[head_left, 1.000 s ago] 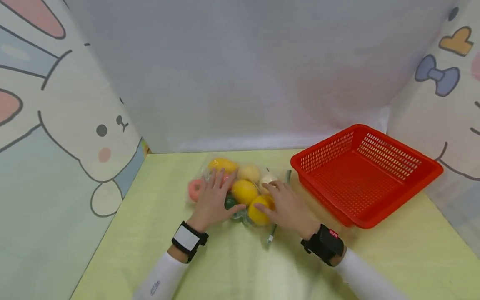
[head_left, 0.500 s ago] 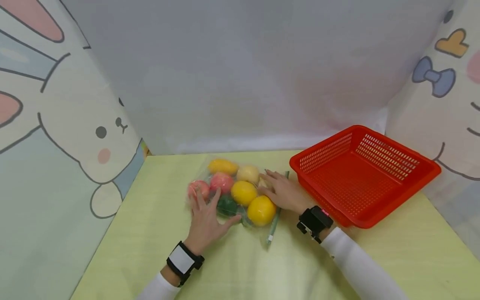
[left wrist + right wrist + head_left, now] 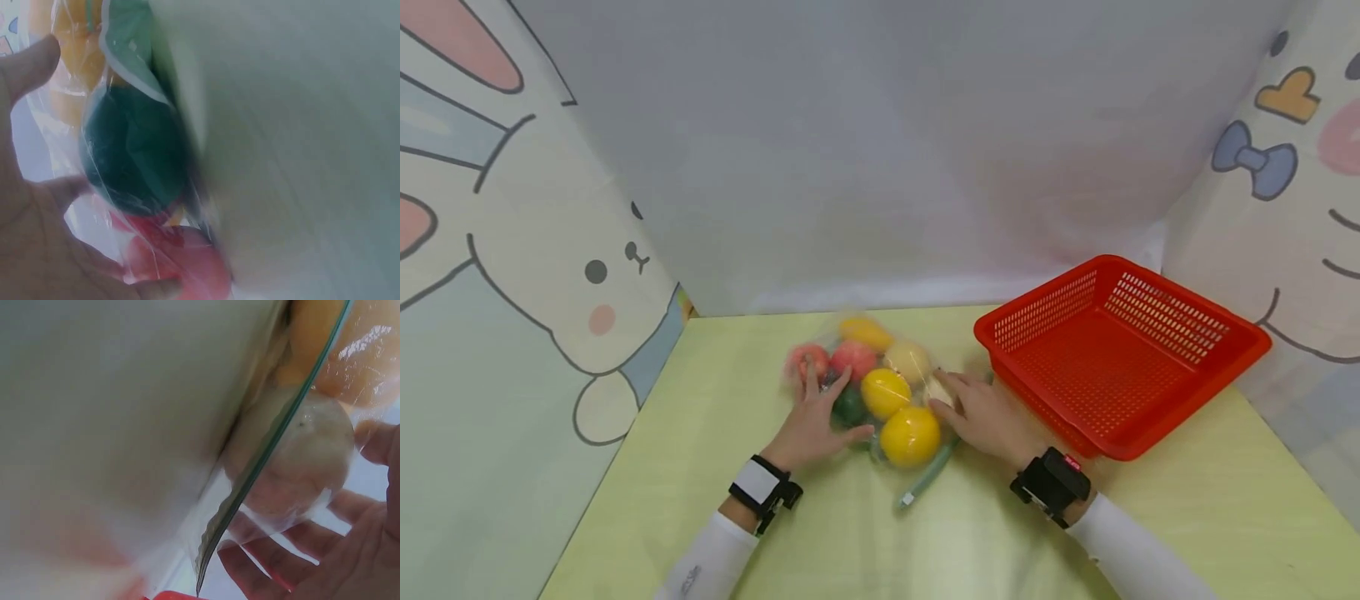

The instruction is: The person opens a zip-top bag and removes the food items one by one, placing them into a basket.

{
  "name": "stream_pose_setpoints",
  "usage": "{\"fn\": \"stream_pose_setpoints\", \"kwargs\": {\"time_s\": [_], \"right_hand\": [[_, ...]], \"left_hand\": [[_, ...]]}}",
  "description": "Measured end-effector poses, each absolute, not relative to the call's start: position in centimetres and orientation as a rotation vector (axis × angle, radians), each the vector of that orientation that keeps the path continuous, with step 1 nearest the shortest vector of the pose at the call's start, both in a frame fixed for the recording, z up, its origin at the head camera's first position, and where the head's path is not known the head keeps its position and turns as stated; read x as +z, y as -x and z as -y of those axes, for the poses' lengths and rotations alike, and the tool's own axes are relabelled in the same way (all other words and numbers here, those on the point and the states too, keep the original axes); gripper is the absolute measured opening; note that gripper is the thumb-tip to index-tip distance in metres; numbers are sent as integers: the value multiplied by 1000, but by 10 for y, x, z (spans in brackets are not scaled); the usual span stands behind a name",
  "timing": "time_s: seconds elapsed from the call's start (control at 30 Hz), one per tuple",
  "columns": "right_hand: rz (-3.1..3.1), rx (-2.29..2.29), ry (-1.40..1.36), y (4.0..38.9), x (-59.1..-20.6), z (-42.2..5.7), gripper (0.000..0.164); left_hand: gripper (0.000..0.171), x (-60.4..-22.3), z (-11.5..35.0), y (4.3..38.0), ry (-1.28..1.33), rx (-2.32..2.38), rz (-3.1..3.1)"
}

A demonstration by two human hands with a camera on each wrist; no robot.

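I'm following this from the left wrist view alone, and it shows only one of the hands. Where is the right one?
Observer: The right hand is at the right side of the clear bag, its fingertips against the plastic by a pale round fruit.
Operator: Understood. Is there a container nearby? None shows here.
Observer: Yes, a red basket stands on the table, to the right of the bag.
Operator: Last thing: does anything mark the bag's edge near that right hand?
Observer: Yes, a green strip; in the head view its near end carries a small white piece.
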State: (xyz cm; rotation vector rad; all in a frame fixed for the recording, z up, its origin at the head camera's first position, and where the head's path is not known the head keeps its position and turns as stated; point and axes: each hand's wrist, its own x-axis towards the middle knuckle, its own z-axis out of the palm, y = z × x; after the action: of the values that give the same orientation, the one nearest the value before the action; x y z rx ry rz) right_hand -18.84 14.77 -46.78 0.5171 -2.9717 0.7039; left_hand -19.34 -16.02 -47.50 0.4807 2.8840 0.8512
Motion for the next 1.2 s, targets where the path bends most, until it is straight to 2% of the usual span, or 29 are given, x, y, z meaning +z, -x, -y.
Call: {"fn": "stream_pose_setpoints", "kwargs": {"time_s": [0.27,0.4,0.5,0.67,0.8,0.97,1.03,1.2], "right_hand": [[2990,712,-448,160,-467,-147,77],[3001,693,-496,149,-462,-149,78],[2932,655,-592,144,-454,-156,69],[2826,587,-714,139,-443,-177,48],[2892,519,-740,140,-444,-193,55],[3079,551,-679,147,-451,-202,68],[3136,586,-642,149,-455,-203,65],[3100,554,-665,152,-464,-200,54]], "left_hand": [[105,-467,157,214,-571,743,-2897],[106,-464,155,211,-619,720,-2961],[103,-463,156,196,-662,740,-3013],[86,-456,159,150,-719,869,-3061],[78,-454,158,118,-737,927,-3081],[82,-464,150,97,-814,849,-3031],[80,-469,146,95,-850,798,-3005],[63,-467,137,95,-844,765,-2958]]}}
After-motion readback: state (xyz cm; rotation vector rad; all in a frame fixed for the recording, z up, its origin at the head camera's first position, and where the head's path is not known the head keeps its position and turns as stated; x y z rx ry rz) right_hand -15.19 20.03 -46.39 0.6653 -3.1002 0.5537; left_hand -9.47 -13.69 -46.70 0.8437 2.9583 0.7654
